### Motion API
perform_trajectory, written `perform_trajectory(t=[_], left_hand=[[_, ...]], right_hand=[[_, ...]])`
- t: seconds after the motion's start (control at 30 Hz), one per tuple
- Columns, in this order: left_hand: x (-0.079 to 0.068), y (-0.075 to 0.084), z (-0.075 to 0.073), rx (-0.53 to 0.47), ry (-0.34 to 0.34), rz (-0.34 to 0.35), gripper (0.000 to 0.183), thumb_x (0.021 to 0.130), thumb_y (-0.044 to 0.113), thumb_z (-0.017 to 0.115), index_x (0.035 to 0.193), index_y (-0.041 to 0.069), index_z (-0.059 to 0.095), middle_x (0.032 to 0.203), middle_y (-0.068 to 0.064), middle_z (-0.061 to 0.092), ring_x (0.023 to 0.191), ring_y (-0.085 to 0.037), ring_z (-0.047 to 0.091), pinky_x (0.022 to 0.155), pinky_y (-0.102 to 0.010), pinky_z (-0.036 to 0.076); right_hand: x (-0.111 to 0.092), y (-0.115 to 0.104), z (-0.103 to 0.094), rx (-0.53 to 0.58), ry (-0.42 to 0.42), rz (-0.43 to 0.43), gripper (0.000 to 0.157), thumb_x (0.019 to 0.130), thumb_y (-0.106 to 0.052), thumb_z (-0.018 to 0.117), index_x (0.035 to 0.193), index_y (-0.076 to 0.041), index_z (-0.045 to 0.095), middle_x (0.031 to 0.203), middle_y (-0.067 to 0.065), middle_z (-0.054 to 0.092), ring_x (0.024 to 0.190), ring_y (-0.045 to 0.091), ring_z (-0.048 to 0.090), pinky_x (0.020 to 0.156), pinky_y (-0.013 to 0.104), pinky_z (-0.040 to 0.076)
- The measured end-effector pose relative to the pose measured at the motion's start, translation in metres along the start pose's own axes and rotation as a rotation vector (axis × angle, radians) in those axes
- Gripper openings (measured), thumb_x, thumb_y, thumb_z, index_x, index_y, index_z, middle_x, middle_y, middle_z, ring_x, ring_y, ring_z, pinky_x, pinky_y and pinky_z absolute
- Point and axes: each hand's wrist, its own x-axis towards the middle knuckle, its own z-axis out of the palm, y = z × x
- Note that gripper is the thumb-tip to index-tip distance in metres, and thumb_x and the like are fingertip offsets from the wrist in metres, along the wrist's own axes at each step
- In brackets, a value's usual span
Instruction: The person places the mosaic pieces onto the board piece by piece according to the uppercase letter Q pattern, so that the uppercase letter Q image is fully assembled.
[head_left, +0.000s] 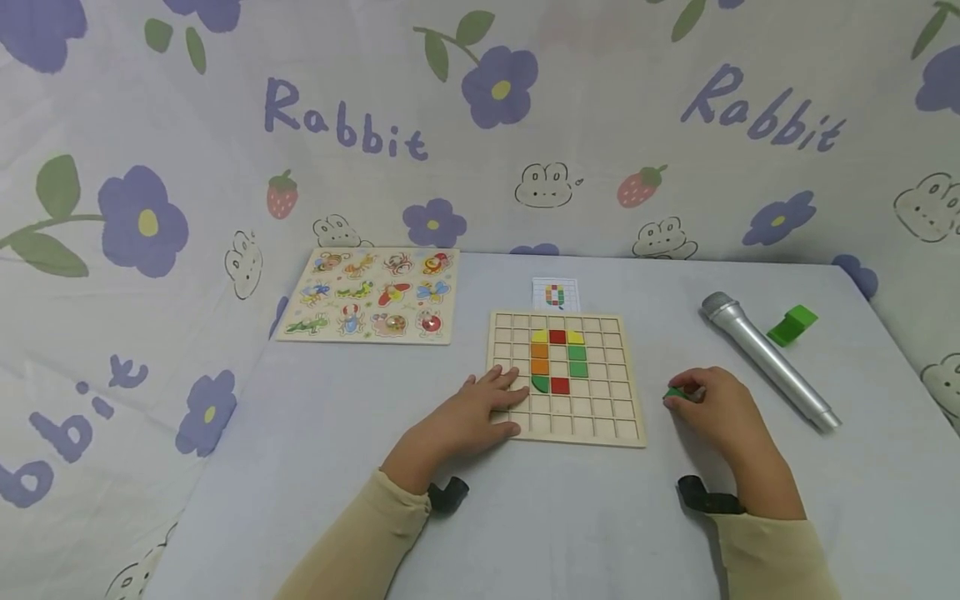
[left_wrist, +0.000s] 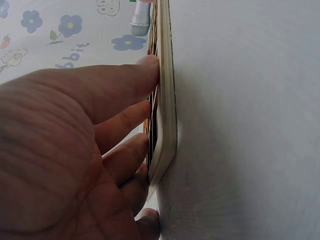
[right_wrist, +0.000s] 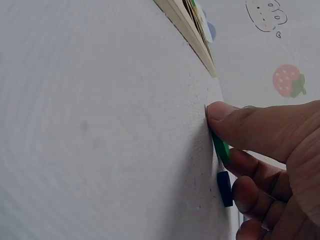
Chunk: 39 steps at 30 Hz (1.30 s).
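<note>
My left hand lies with fingers spread over the lower left corner of a wooden grid board. The thumb is along the board's near edge. On the grid, yellow, red, orange and green pieces form a ring, with a green rounded piece at its lower left and a red square beside it. To the right of the board, my right hand pinches a small green piece between thumb and fingers, close over the table. A small blue piece shows by the fingers in the right wrist view; the hand hides it from the head view.
Behind the board lies a small pattern card showing a coloured ring. An insect picture board is at the back left. A silver microphone and a bright green block lie on the right. Patterned cloth rises behind the table.
</note>
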Motion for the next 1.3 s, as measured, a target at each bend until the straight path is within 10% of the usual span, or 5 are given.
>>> perform_trajectory(t=[0.3, 0.63, 1.3], left_hand=[[0.000, -0.001, 0.000, 0.002, -0.005, 0.004, 0.063, 0.106, 0.032, 0.071, 0.165, 0.027, 0.050, 0.182, 0.005, 0.027, 0.172, -0.018, 0.009, 0.141, -0.047, 0.008], [0.001, -0.004, 0.001, 0.002, 0.000, 0.000, 0.063, 0.106, 0.033, 0.072, 0.165, 0.029, 0.050, 0.182, 0.007, 0.026, 0.172, -0.017, 0.009, 0.141, -0.047, 0.007], [0.001, -0.003, 0.001, 0.011, 0.010, 0.007, 0.063, 0.106, 0.032, 0.072, 0.165, 0.027, 0.050, 0.181, 0.006, 0.027, 0.172, -0.018, 0.011, 0.141, -0.047, 0.008]], right_hand=[[0.001, -0.029, 0.007, 0.082, 0.043, 0.004, 0.020, 0.105, -0.012, 0.069, 0.124, -0.004, 0.072, 0.116, 0.019, 0.075, 0.102, 0.032, 0.065, 0.077, 0.036, 0.052], [0.020, -0.096, 0.044, 0.141, -0.115, -0.082, 0.015, 0.107, -0.009, 0.068, 0.121, -0.007, 0.072, 0.119, 0.014, 0.076, 0.110, 0.031, 0.068, 0.104, 0.052, 0.060], [0.023, -0.103, 0.051, 0.106, -0.133, -0.084, 0.018, 0.107, -0.008, 0.068, 0.121, -0.007, 0.079, 0.125, 0.014, 0.072, 0.109, 0.030, 0.063, 0.102, 0.049, 0.060]])
